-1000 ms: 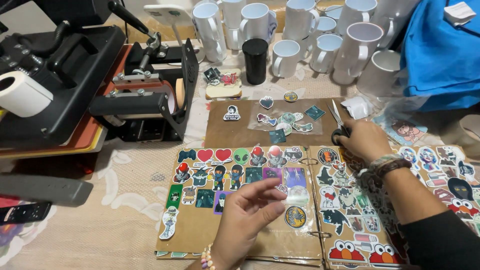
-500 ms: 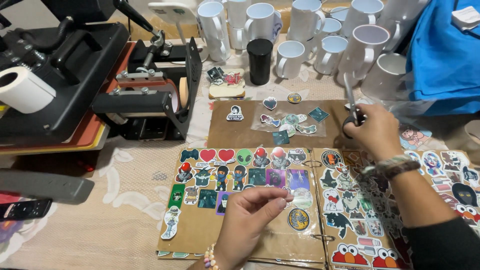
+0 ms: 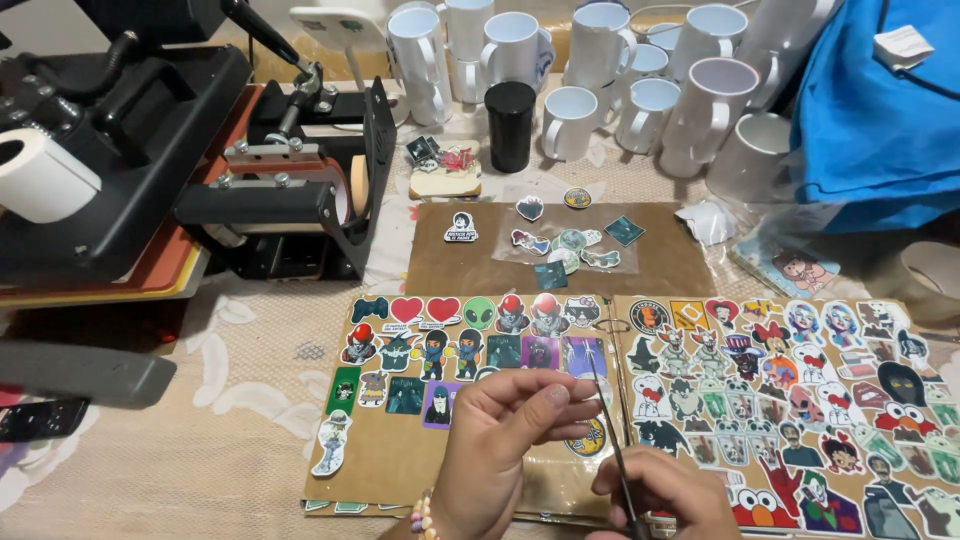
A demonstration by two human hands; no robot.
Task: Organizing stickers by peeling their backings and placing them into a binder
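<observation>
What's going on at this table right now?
A person is working over an open sticker album of brown pages covered in cartoon stickers. The left hand pinches something small at its fingertips, too small to identify, while the right hand holds thin metal tweezers pointed up toward it. Behind the album lie loose stickers on a brown sheet, white mugs, and a mug heat press at left.

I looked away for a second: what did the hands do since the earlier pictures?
The right hand came back from the far brown card toward the body, carrying thin tweezers whose tip now meets the left hand. The left hand kept pinching something small over the sticker album, fingers now closer together. The white mugs, the press machine and the stickers lie as before.
</observation>
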